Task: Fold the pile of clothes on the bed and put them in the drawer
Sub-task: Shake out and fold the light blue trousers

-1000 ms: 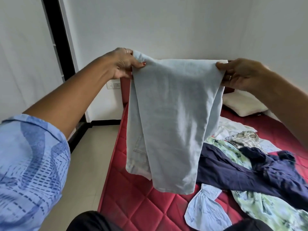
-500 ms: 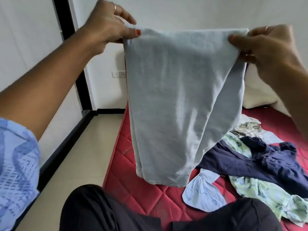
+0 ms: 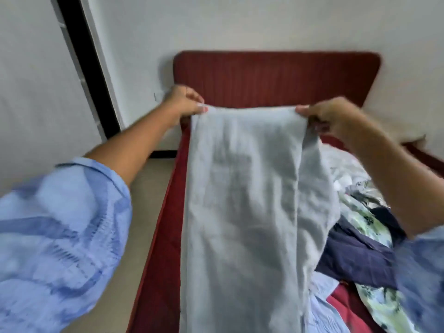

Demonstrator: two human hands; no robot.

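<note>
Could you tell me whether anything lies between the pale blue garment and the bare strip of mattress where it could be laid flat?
Nothing visible does: both hands hold the pale blue garment over the mattress's left strip; the pile lies to its right.

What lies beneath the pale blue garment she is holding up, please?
The pale blue garment, pinched by the left hand and right hand, covers the red mattress. What lies directly beneath is hidden.

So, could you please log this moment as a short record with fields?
held item: pale grey-blue cotton trousers, hanging lengthwise
left hand: pinches the top left corner
right hand: pinches the top right corner
surface: red quilted mattress with dark red padded headboard
unfolded pile: navy garment and green floral cloth, right of the trousers
</note>
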